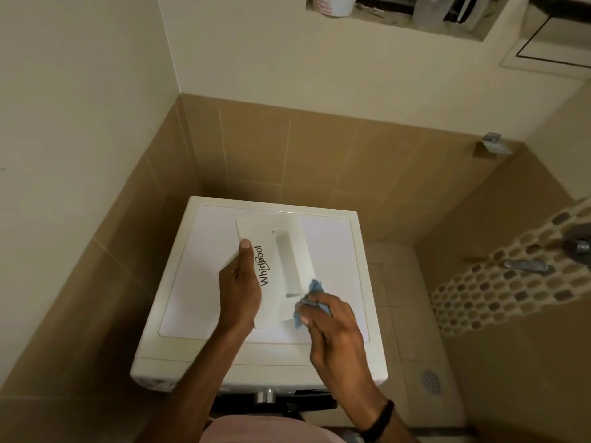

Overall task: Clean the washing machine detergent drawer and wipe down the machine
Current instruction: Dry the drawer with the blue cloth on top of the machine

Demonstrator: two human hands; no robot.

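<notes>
A white washing machine (pixel 339 238) stands in a tiled corner, seen from above. Over its top I hold the removed white detergent drawer (pixel 278 231), its front panel with black Whirlpool lettering and a recessed handle facing up. My left hand (pixel 240 292) grips the drawer's left edge, thumb lying along the panel. My right hand (pixel 332 324) pinches a bunched blue cloth (pixel 311 297) against the panel's lower right corner. The drawer's compartments are hidden behind the panel.
Tan tiled walls close in on the left and behind the machine. To the right is a tiled floor with a round drain (pixel 430 380) and metal taps (pixel 531 266) on a mosaic strip. A wall niche (pixel 399 17) with a tub sits high up.
</notes>
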